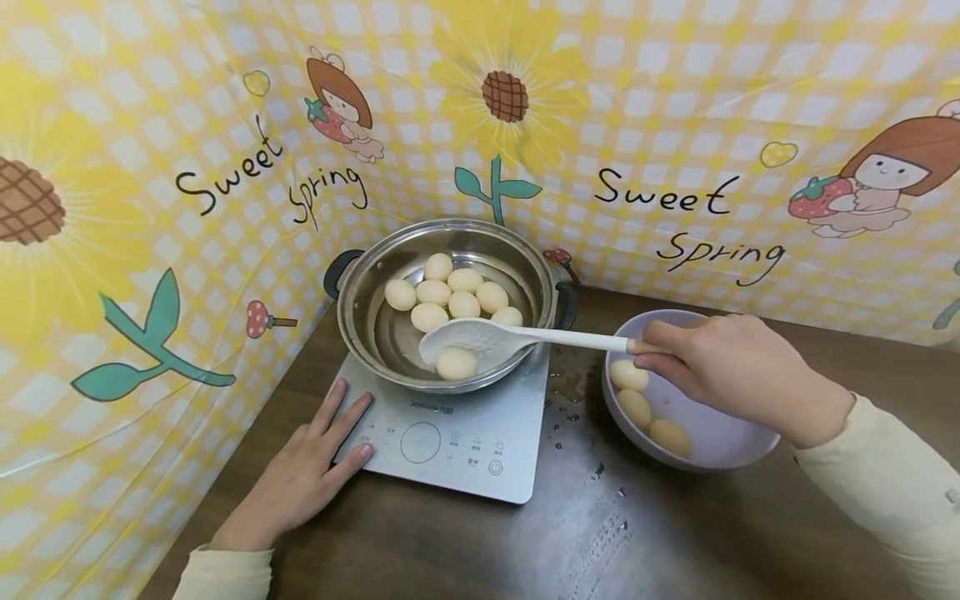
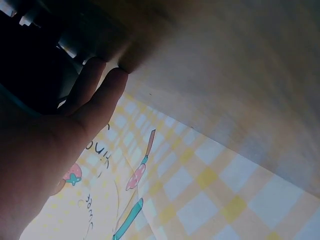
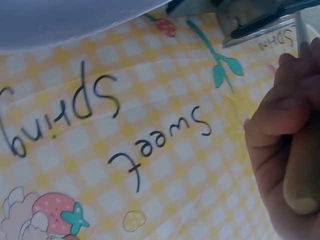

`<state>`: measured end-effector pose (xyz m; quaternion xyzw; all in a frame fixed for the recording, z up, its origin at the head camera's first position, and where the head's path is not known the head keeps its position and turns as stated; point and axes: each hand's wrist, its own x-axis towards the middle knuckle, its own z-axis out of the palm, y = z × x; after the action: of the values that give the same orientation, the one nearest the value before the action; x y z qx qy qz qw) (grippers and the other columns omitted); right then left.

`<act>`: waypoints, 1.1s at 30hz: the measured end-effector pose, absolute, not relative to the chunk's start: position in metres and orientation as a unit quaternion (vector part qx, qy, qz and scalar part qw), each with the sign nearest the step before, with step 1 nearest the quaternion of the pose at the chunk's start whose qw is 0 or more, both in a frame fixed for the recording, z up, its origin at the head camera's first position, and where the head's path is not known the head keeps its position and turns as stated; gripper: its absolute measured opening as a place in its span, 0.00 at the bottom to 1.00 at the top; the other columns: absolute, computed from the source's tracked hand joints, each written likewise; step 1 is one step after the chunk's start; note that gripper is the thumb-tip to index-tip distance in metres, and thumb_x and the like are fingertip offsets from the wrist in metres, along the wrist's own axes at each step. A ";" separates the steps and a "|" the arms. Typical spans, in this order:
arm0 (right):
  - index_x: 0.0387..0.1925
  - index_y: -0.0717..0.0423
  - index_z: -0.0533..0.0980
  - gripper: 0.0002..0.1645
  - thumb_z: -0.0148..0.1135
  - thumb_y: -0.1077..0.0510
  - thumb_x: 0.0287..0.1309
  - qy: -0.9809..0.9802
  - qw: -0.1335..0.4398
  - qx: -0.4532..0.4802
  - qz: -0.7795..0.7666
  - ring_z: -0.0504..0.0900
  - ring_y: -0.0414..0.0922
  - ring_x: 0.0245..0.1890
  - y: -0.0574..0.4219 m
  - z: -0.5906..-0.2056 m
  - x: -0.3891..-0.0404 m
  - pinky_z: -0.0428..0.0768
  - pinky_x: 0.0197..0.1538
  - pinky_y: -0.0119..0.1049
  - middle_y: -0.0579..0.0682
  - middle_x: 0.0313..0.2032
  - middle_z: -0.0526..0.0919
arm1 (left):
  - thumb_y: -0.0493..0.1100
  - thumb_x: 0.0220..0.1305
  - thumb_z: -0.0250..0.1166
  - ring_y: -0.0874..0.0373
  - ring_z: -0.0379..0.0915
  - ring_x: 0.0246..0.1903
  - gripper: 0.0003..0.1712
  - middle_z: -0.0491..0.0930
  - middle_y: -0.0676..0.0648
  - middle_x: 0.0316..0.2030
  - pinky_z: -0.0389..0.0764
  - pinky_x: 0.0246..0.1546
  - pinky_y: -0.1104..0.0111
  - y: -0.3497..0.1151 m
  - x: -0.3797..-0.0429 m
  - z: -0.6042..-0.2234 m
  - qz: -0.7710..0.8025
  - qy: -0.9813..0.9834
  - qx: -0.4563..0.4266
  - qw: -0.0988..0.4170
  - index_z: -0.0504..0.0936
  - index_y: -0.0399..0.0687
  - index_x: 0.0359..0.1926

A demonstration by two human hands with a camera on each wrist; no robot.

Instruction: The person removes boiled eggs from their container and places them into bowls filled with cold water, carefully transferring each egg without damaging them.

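My right hand [image 1: 738,371] grips the wooden handle of a white spoon [image 1: 570,337] above a lilac bowl. In the right wrist view the fingers curl round that handle [image 3: 303,175]. The spoon's head reaches into a steel pot [image 1: 360,329], and one egg [image 1: 456,363] sits at its near side. Several more pale eggs [image 1: 433,293] lie grouped toward the back of the pot. My left hand [image 1: 300,467] has its fingers spread, their tips on the left edge of a white induction cooktop [image 1: 465,433] under the pot. The left wrist view shows this hand [image 2: 75,125] dark, from the side.
The lilac bowl [image 1: 720,454] holds a few eggs [image 1: 633,408] at its left side. Water drops dot the dark wooden table [image 1: 600,533] between cooktop and bowl. The pot has black side handles [image 1: 342,273]. A yellow checked sheet [image 1: 667,100] covers the walls close behind.
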<state>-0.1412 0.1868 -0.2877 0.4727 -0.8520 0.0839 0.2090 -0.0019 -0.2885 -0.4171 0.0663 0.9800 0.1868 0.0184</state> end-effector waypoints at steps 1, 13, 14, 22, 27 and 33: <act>0.27 0.45 0.70 0.26 0.46 0.34 0.76 -0.855 0.196 0.472 0.085 0.53 0.33 0.12 0.186 -0.287 -0.140 0.57 0.15 0.33 0.33 0.14 0.56 | 0.60 0.77 0.53 0.28 0.66 0.60 0.37 0.38 0.43 0.80 0.69 0.49 0.33 -0.288 -0.002 -0.417 0.188 0.980 0.065 0.018 0.54 0.62 0.81; 0.37 0.43 0.81 0.10 0.59 0.46 0.73 -0.907 -0.046 0.404 0.108 0.64 0.34 0.14 0.168 -0.259 -0.144 0.67 0.19 0.35 0.35 0.17 0.66 | 0.62 0.77 0.52 0.29 0.65 0.61 0.37 0.37 0.45 0.80 0.67 0.53 0.33 -0.285 -0.003 -0.419 0.191 0.979 0.062 0.019 0.54 0.63 0.80; 0.37 0.43 0.81 0.11 0.58 0.46 0.74 -0.908 -0.060 0.400 0.111 0.64 0.34 0.15 0.167 -0.257 -0.146 0.68 0.20 0.35 0.36 0.18 0.67 | 0.62 0.77 0.52 0.29 0.65 0.61 0.37 0.37 0.45 0.80 0.68 0.53 0.34 -0.285 -0.002 -0.419 0.190 0.980 0.061 0.018 0.54 0.63 0.80; 0.34 0.43 0.79 0.14 0.55 0.43 0.74 -0.903 -0.144 0.383 0.128 0.67 0.36 0.17 0.158 -0.249 -0.155 0.69 0.23 0.36 0.39 0.19 0.69 | 0.62 0.77 0.52 0.29 0.66 0.61 0.37 0.38 0.44 0.80 0.69 0.52 0.34 -0.288 0.000 -0.419 0.187 0.981 0.060 0.013 0.55 0.62 0.80; 0.38 0.45 0.81 0.16 0.54 0.42 0.75 -0.900 -0.174 0.368 0.154 0.68 0.37 0.19 0.160 -0.251 -0.157 0.70 0.24 0.36 0.40 0.20 0.71 | 0.62 0.77 0.52 0.29 0.65 0.62 0.37 0.38 0.45 0.80 0.68 0.52 0.34 -0.288 0.000 -0.419 0.186 0.981 0.058 0.016 0.55 0.62 0.80; 0.38 0.44 0.80 0.15 0.55 0.43 0.74 -0.901 -0.178 0.356 0.172 0.68 0.38 0.20 0.167 -0.254 -0.159 0.70 0.25 0.36 0.41 0.20 0.70 | 0.62 0.77 0.52 0.29 0.65 0.62 0.37 0.38 0.44 0.80 0.68 0.53 0.34 -0.287 0.000 -0.418 0.187 0.981 0.055 0.018 0.55 0.62 0.80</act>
<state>-0.1587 0.1669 -0.2545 0.3559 -0.9011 0.1720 -0.1783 0.0000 -0.2873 -0.4177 0.0552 0.9807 0.1866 0.0179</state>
